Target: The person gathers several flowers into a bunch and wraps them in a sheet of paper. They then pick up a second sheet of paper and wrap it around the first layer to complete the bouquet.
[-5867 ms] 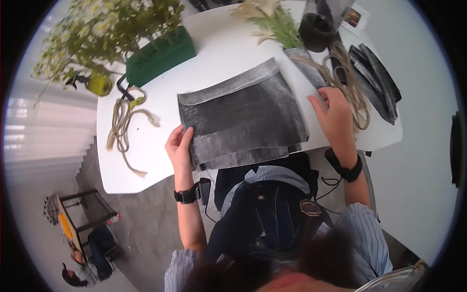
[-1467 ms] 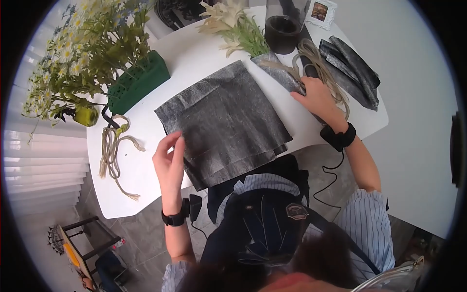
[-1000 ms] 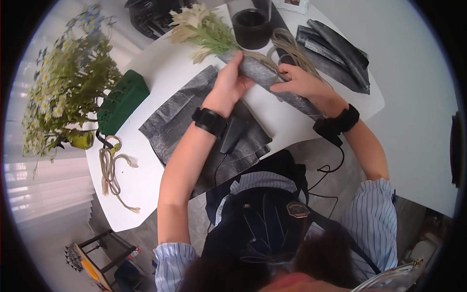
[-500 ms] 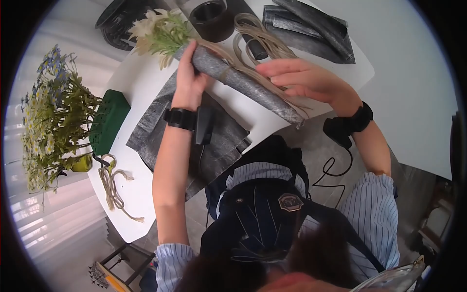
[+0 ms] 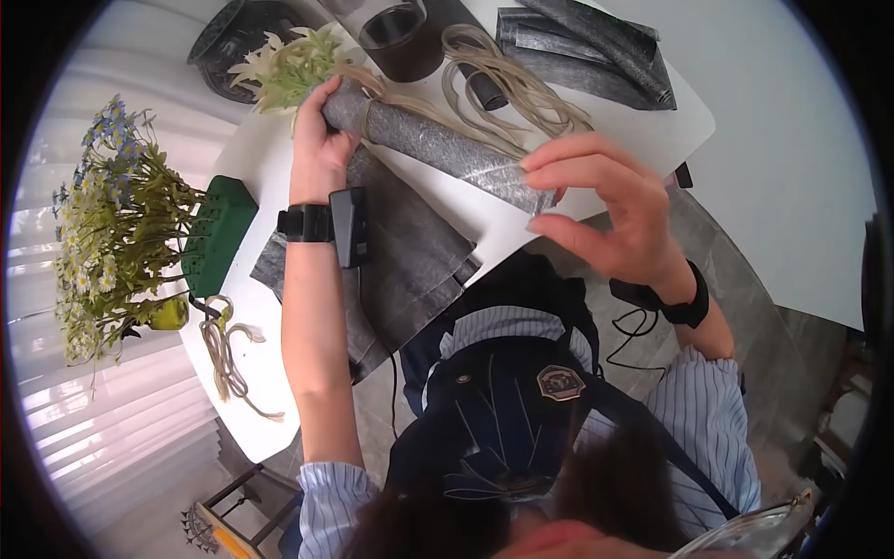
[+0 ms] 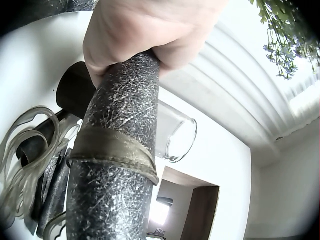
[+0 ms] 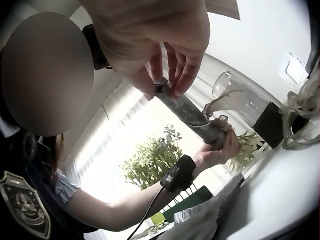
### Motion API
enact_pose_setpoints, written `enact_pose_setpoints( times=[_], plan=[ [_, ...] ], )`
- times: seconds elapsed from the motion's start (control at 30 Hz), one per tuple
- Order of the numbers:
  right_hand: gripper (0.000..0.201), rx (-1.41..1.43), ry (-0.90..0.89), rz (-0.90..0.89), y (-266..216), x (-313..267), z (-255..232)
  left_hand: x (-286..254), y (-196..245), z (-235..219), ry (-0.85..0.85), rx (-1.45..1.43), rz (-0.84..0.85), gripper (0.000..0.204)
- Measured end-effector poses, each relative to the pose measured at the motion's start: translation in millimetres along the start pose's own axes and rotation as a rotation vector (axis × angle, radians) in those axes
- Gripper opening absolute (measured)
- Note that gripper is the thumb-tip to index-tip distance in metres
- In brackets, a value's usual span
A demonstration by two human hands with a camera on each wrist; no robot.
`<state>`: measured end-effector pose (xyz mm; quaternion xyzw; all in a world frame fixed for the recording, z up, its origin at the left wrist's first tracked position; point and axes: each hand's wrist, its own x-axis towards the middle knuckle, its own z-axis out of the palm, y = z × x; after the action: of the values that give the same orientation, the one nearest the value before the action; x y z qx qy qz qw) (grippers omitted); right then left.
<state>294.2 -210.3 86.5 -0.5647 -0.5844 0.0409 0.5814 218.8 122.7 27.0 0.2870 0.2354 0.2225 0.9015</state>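
A bouquet [image 5: 428, 140] rolled in mottled grey wrapping, with cream flowers [image 5: 284, 70] at its far left end, is raised over the table. My left hand [image 5: 321, 135] grips it just below the flowers. A tan ribbon band [image 6: 112, 145] circles the wrapping in the left wrist view. At the roll's near end, my right hand [image 5: 610, 205] pinches the tip between thumb and fingers; in the right wrist view the fingertips [image 7: 176, 91] lie around that end. Below the left forearm lies a dark grey wrapping sheet [image 5: 410, 242], partly hidden by the arm.
A coil of tan ribbon [image 5: 466, 56] and a glass vase with a dark base [image 5: 405, 51] stand beyond the bouquet. Folded dark sheets [image 5: 587, 56] lie at the back right. Left are a green planter [image 5: 219, 233] of daisies and a tan cord bundle [image 5: 222, 359].
My left hand left the flat sheet and took hold of the bouquet, which was lifted and moved left. My right hand shifted from its middle to its near end.
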Motion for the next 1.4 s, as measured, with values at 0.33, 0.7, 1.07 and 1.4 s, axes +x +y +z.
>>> enact_pose_setpoints(
  times=[0.33,0.7,1.07,1.4],
  plan=[
    [0.017,-0.293,0.073,-0.240,-32.6,34.0,-10.1,-9.3,32.2,26.4,0.096,0.021,-0.102,0.017],
    [0.016,-0.319,0.074,-0.194,-46.4,45.0,-6.1,-0.4,45.0,16.9,0.153,-0.007,-0.136,0.011],
    [0.006,0.037,0.159,0.354,-44.9,30.9,-9.2,-7.5,33.1,39.4,0.306,0.028,0.017,0.013],
    [0.009,0.182,0.265,0.567,5.5,-36.9,-7.6,-26.6,-5.8,31.1,-0.022,-0.175,0.062,0.034]
  ],
)
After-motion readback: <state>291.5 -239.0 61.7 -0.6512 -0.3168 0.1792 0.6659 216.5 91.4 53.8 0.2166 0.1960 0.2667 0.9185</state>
